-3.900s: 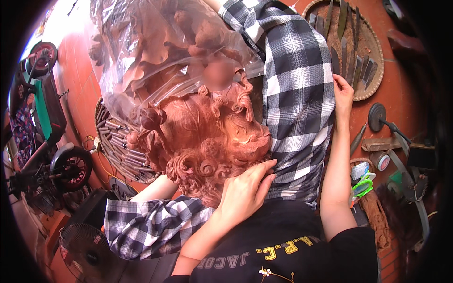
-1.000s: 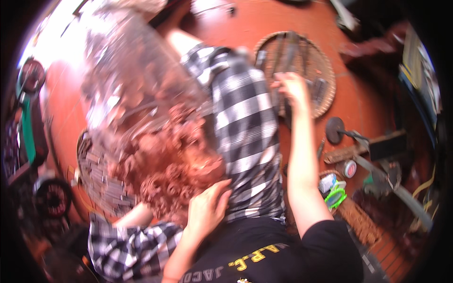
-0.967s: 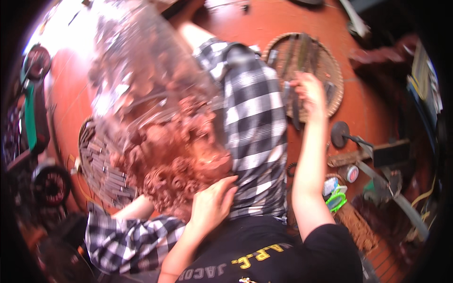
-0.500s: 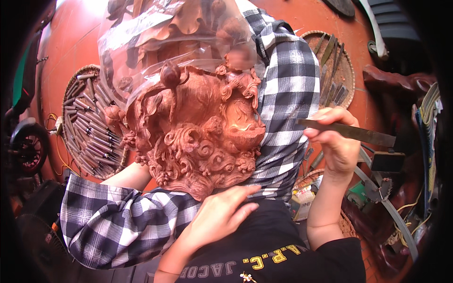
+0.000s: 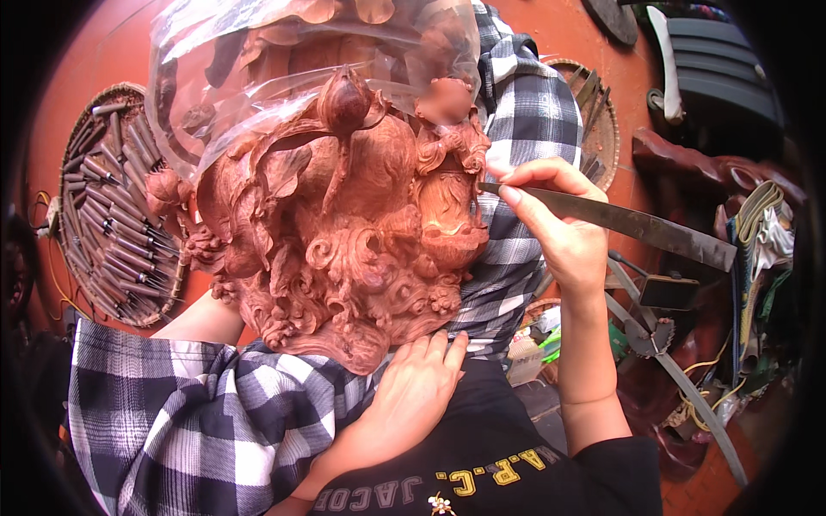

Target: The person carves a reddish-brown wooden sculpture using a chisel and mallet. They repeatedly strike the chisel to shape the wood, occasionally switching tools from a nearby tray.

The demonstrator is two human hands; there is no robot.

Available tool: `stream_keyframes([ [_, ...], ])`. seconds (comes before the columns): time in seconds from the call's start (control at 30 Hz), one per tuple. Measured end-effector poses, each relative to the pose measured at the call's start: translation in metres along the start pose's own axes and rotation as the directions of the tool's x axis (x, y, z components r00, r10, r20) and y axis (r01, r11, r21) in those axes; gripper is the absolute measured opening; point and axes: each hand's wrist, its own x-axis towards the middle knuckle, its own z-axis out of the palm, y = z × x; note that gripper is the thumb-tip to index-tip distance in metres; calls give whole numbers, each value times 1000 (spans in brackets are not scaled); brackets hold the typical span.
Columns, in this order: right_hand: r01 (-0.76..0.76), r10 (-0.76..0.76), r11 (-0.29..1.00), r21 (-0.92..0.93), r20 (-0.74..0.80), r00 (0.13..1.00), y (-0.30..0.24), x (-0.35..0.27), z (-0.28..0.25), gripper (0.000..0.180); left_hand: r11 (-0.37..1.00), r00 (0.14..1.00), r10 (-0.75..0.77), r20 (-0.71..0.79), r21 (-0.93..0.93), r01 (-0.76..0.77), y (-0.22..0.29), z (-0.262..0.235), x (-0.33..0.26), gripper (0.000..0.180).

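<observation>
A reddish-brown wood carving [image 5: 361,249] with a bud, curling scrolls and a small figure lies across my lap. Clear plastic [image 5: 284,60] wraps its far part. My right hand [image 5: 568,228] grips a long flat metal file [image 5: 645,225] between thumb and fingers. Its narrow tip points left, close to the carving's right side by the small figure; whether it touches the wood I cannot tell. My left hand [image 5: 413,387] lies flat with fingers stretched, against the carving's near edge and the black-and-white plaid cloth [image 5: 198,404] over my legs.
A round woven basket [image 5: 120,206] of wooden-handled carving tools stands on the red tiled floor at left. Another basket [image 5: 594,120] with metal files is at far right. Dark wood pieces [image 5: 714,163], a grey metal frame [image 5: 658,340] and folded cloth [image 5: 761,224] lie right.
My right hand has brought the file left and nearer the carving. My left hand has shifted slightly, its fingers now against the carving's near edge. The whole view has shifted a little.
</observation>
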Motion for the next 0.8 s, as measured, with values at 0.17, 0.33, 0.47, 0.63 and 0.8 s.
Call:
stream_keyframes([
  [0.17, 179, -174, 971, -158, 44, 984, 4, 1, -6, 15, 998, 1000, -5, 22, -55, 6, -1, 1, 0, 47],
  [0.33, 414, -400, 829, -377, 118, 909, 6, 1, -5, 19, 996, 999, -27, 39, -87, 30, -5, -2, 2, 46],
  [0.47, 537, -502, 724, -434, 203, 841, 5, 8, -4, 17, 994, 999, -34, 28, -103, 36, -2, -2, 2, 46],
  [0.63, 503, -431, 711, -491, 261, 864, 6, 8, 2, 14, 993, 998, -50, 43, -109, 55, -1, -5, 2, 47],
  [0.8, 468, -412, 744, -477, 224, 883, 16, 6, 5, 16, 993, 999, -31, 25, -116, 33, -2, -3, 2, 46],
])
